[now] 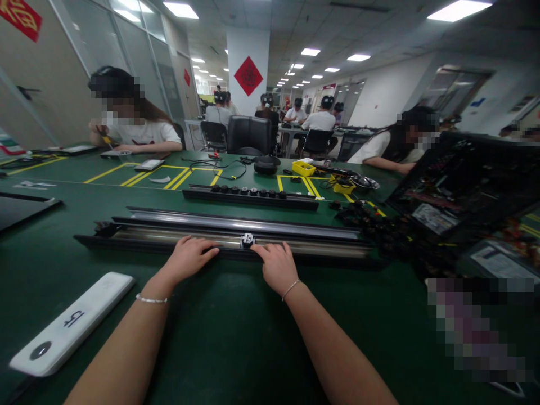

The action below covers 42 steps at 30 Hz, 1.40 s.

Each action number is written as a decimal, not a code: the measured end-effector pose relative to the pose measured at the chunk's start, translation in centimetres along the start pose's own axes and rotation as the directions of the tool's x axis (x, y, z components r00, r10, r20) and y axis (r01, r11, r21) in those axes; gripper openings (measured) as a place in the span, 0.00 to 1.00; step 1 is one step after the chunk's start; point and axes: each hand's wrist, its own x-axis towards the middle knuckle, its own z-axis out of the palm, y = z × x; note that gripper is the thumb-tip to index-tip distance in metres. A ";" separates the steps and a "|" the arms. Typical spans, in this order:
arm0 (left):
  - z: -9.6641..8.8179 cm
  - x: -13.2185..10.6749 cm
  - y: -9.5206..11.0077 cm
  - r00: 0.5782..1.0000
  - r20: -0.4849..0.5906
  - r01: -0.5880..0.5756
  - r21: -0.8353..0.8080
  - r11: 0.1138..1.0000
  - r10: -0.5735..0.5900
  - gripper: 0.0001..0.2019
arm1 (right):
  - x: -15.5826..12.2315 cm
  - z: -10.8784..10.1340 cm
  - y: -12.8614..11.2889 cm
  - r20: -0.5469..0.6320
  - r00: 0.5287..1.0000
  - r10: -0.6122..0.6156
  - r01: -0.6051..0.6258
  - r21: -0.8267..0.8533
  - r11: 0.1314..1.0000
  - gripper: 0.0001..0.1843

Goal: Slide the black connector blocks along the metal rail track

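Observation:
A long black and silver metal rail [169, 232] lies across the green table [228, 337] in front of me. A small black and white module [247, 240] sits in its channel near the middle. My left hand [190, 257] rests palm down on the rail's near edge, left of the module, fingers stretched toward it. My right hand [276, 265] lies flat on the near edge just right of the module, index finger reaching to it. Neither hand holds anything.
A second black strip with round sockets [251, 196] lies behind the rail. A white slab [71, 323] sits at near left. Black parts and a dark case [459, 191] crowd the right. Yellow bins [304, 167], cables and seated people lie beyond.

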 end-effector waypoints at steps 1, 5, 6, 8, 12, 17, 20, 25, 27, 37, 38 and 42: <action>0.0 0.0 0.0 1.000 -0.001 -0.001 0.000 1.000 0.001 0.23 | 0.0 0.0 0.1 0.000 1.000 0.002 -0.002 -0.002 1.000 0.29; 0.0 0.0 -0.1 1.000 -0.002 -0.003 -0.008 1.000 0.003 0.22 | -0.3 -0.1 0.4 0.011 1.000 0.016 -0.015 -0.018 1.000 0.29; 0.0 0.0 -0.1 1.000 -0.004 -0.003 -0.008 1.000 0.003 0.22 | -0.4 -0.2 0.5 0.020 1.000 0.020 -0.019 -0.024 1.000 0.29; 0.0 0.0 -0.1 1.000 -0.008 -0.002 -0.008 1.000 0.002 0.22 | -0.5 -0.3 0.6 0.031 0.999 0.026 -0.025 -0.036 0.999 0.29; 0.2 0.1 -0.3 1.000 -0.010 -0.011 -0.006 1.000 0.010 0.23 | -0.8 -0.5 0.9 0.032 0.999 0.036 -0.035 -0.043 0.998 0.29; 0.3 0.1 -0.4 1.000 -0.023 -0.017 0.003 1.000 0.017 0.23 | -0.9 -0.6 1.3 0.038 0.998 0.041 -0.039 -0.049 0.998 0.29; 0.3 0.1 -0.4 1.000 -0.015 -0.016 0.003 1.000 0.016 0.23 | -1.0 -0.6 1.5 0.024 0.999 0.036 -0.035 -0.032 0.999 0.29; 0.1 0.0 -0.2 1.000 -0.009 -0.019 0.007 1.000 0.019 0.23 | -1.0 -0.6 1.6 0.019 0.999 0.037 -0.036 -0.032 0.999 0.28; 0.1 0.0 -0.2 1.000 -0.010 -0.020 0.006 1.000 0.020 0.23 | -1.0 -0.6 1.6 0.019 0.999 0.038 -0.038 -0.036 0.999 0.28; 0.0 0.0 -0.2 1.000 -0.007 -0.017 -0.003 1.000 0.017 0.23 | -1.2 -0.9 1.8 0.029 0.998 0.047 -0.046 -0.041 0.998 0.28; 0.0 0.0 -0.2 1.000 -0.012 -0.019 -0.003 1.000 0.019 0.23 | -1.3 -0.9 1.9 0.034 0.998 0.048 -0.046 -0.044 0.998 0.29; 0.2 0.0 -0.3 1.000 -0.023 -0.021 -0.004 1.000 0.021 0.23 | -1.4 -1.0 2.2 0.044 0.998 0.049 -0.047 -0.047 0.998 0.29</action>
